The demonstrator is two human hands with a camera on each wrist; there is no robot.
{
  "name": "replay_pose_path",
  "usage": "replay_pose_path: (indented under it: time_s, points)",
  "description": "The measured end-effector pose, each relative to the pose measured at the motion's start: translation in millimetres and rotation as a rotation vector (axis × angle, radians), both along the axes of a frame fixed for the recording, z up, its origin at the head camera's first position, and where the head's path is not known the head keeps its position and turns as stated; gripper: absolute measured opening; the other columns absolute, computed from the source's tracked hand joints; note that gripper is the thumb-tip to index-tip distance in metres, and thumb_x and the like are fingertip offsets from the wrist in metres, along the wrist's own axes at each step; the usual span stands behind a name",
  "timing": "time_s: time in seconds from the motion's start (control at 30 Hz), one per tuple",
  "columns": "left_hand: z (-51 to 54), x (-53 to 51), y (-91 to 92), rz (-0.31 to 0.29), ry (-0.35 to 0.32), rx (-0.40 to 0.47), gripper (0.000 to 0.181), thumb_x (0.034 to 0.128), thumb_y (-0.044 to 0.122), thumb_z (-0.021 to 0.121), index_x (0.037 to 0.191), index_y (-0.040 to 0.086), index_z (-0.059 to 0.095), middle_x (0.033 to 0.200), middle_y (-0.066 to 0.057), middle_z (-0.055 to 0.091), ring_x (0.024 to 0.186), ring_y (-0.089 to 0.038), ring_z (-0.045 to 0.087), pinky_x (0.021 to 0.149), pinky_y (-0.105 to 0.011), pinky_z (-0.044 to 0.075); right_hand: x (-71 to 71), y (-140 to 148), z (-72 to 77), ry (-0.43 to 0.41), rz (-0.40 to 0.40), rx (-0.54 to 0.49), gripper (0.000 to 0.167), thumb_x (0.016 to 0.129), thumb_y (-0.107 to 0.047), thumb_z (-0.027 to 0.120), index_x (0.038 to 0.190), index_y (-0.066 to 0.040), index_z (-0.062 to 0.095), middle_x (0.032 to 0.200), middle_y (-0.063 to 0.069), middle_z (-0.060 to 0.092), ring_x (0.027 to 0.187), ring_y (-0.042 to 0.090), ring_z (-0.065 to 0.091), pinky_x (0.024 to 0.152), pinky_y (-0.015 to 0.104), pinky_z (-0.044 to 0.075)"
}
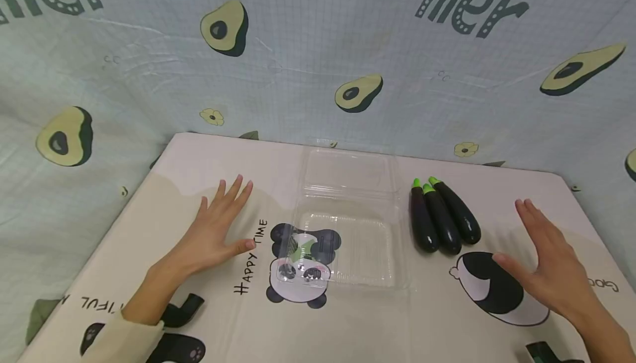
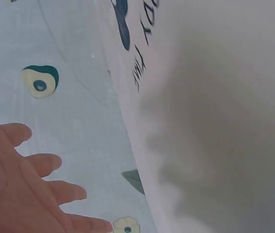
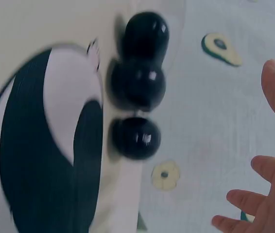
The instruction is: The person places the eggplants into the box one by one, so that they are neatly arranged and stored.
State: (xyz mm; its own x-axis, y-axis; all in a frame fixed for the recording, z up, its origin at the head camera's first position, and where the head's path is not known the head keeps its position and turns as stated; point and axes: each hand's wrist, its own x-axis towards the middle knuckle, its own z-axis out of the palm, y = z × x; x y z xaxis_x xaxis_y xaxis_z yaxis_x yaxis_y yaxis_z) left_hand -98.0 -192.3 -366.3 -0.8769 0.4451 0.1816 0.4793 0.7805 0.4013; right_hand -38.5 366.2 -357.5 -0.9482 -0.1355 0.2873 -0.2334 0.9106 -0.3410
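Note:
A clear plastic clamshell box point(image 1: 365, 247) lies opened out on the table, its lid point(image 1: 349, 169) folded back toward the wall. To its right rest three dark eggplants point(image 1: 439, 216) with green stems, side by side; their rounded ends point(image 3: 136, 138) show in the right wrist view. My left hand point(image 1: 211, 236) hovers left of the box, fingers spread, touching nothing. Right of the eggplants, my right hand point(image 1: 554, 263) is held above the table with straight fingers and an empty palm. The left wrist view shows the left palm point(image 2: 16, 184) and its shadow on the tabletop.
The pale table point(image 1: 367, 330) carries printed pandas and lettering. Behind it and at the left hangs a light blue sheet point(image 1: 298, 37) with avocado prints, meeting the table's back edge. A dark object or print point(image 1: 544, 352) shows at the lower right, partly cut off.

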Motion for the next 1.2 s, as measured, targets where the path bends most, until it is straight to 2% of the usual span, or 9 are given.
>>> replay_pose_path:
  time_s: [0.13,0.23,0.37,0.47,0.57,0.7,0.83,0.93,1.2]
  points:
    - [-5.8,3.0,6.1,-0.039,-0.012,0.079,0.101,0.0804,0.078,0.044,0.155,0.018,0.01,0.159,-0.012,0.007,0.141,-0.046,0.003,0.1,-0.074,0.01,-3.3,-25,-4.0,0.03,0.049,-0.077,0.094,0.08,-0.033,0.076,0.154,-0.02,0.02,0.159,0.007,0.015,0.145,0.028,0.008,0.097,0.077,0.005]
    - [-10.7,5.0,10.4,-0.076,-0.027,0.147,0.101,0.0807,0.078,0.041,0.155,0.018,0.01,0.16,-0.012,0.007,0.14,-0.047,0.003,0.102,-0.072,0.011,-6.2,-40,-9.2,0.073,0.092,-0.127,0.093,0.078,-0.033,0.078,0.153,-0.019,0.025,0.157,0.008,0.02,0.144,0.025,0.011,0.102,0.073,0.009]
    - [-15.6,7.0,17.1,-0.113,-0.041,0.193,0.1,0.0815,0.078,0.04,0.155,0.017,0.01,0.16,-0.011,0.007,0.141,-0.047,0.002,0.103,-0.07,0.012,-10.9,-57,-16.9,0.136,0.139,-0.15,0.09,0.077,-0.04,0.077,0.151,-0.016,0.032,0.155,0.01,0.027,0.138,0.038,0.022,0.105,0.066,0.015]
    - [-17.5,9.1,20.9,-0.121,-0.057,0.225,0.1,0.0819,0.078,0.039,0.155,0.017,0.01,0.16,-0.01,0.007,0.141,-0.045,0.002,0.103,-0.07,0.013,-14.3,-67,-22.5,0.175,0.157,-0.151,0.087,0.078,-0.044,0.076,0.149,-0.013,0.036,0.152,0.011,0.032,0.129,0.043,0.031,0.1,0.064,0.024]
    - [-18.6,11.1,24.6,-0.123,-0.076,0.275,0.1,0.0814,0.079,0.037,0.155,0.017,0.009,0.16,-0.01,0.008,0.141,-0.045,0.004,0.102,-0.071,0.015,-14.8,-75,-27.5,0.186,0.157,-0.166,0.083,0.078,-0.037,0.078,0.147,-0.013,0.039,0.15,0.01,0.036,0.124,0.039,0.036,0.097,0.046,0.033]
    - [-22.4,11.8,31.5,-0.138,-0.097,0.315,0.1,0.0813,0.079,0.035,0.155,0.018,0.008,0.16,-0.01,0.009,0.14,-0.047,0.007,0.101,-0.071,0.019,-14.9,-86,-32.8,0.179,0.128,-0.186,0.082,0.074,-0.021,0.082,0.145,-0.014,0.042,0.145,0.008,0.043,0.115,0.026,0.044,0.083,0.025,0.035]
    - [-26.2,11.8,37.7,-0.161,-0.112,0.349,0.099,0.0815,0.08,0.034,0.155,0.018,0.009,0.159,-0.01,0.009,0.14,-0.048,0.009,0.1,-0.071,0.019,-19.1,-95,-36.4,0.199,0.111,-0.208,0.077,0.074,-0.016,0.081,0.143,-0.012,0.046,0.136,0.01,0.049,0.093,0.016,0.047,0.062,0.021,0.035]
    - [-28.3,11.0,40.3,-0.18,-0.138,0.403,0.099,0.0822,0.079,0.033,0.155,0.016,0.01,0.159,-0.01,0.01,0.14,-0.047,0.01,0.102,-0.07,0.017,-21.5,-100,-38.9,0.228,0.106,-0.221,0.072,0.075,-0.016,0.079,0.14,-0.01,0.049,0.13,0.011,0.052,0.081,0.013,0.045,0.05,0.02,0.03]
    - [-37.3,7.5,43.4,-0.223,-0.21,0.484,0.098,0.0843,0.076,0.039,0.155,0.014,0.011,0.159,-0.009,0.01,0.143,-0.035,0.012,0.107,-0.063,0.017,-23.9,-103,-42.0,0.277,0.059,-0.219,0.063,0.078,-0.016,0.077,0.136,-0.008,0.053,0.114,0.014,0.057,0.074,0.011,0.043,0.047,0.02,0.028]
